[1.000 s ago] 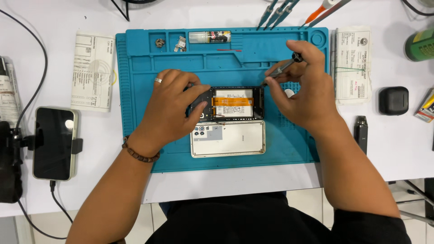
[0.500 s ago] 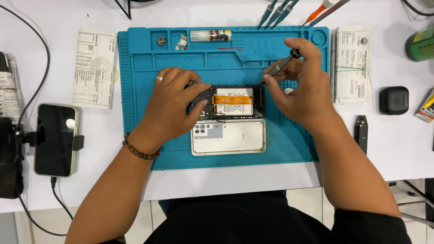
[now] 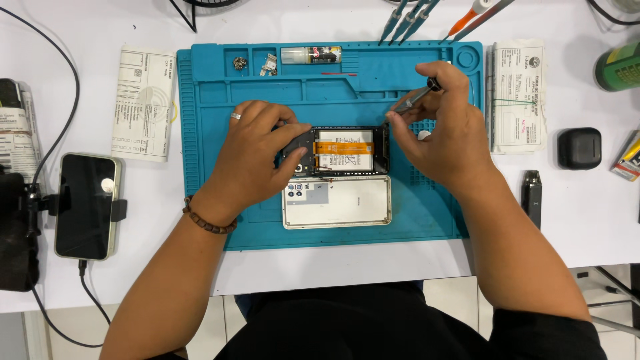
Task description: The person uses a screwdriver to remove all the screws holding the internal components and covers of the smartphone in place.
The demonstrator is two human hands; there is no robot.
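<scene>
With its back cover (image 3: 337,201) already off and lying face-down just below it on the blue mat (image 3: 200,167), the phone (image 3: 340,151) sits near the middle of the mat, its battery and orange flex cable exposed. The left hand (image 3: 257,150) rests on the phone's left end, fingers spread and pressed down to hold it flat. The right hand (image 3: 443,130) pinches a thin screwdriver (image 3: 413,99) between thumb and forefinger, the tip angled down toward the phone's upper right corner; whether the tip is seated in a screw is too small to tell.

Opening up looks done, and the work seems to be at the stage of screws along the frame. A few small metal parts (image 3: 253,63) lie in the tray compartments at the top of the mat beside a small bottle (image 3: 310,55), which suggests some pieces are already out. The battery and inner boards are in place, so most of the inside work appears left to do.

Spare drivers (image 3: 407,17) lie beyond the mat's top edge. A second phone (image 3: 87,205) in a holder sits at the left of the tabletop (image 3: 100,27), and paper slips (image 3: 517,93) lie to the right.
</scene>
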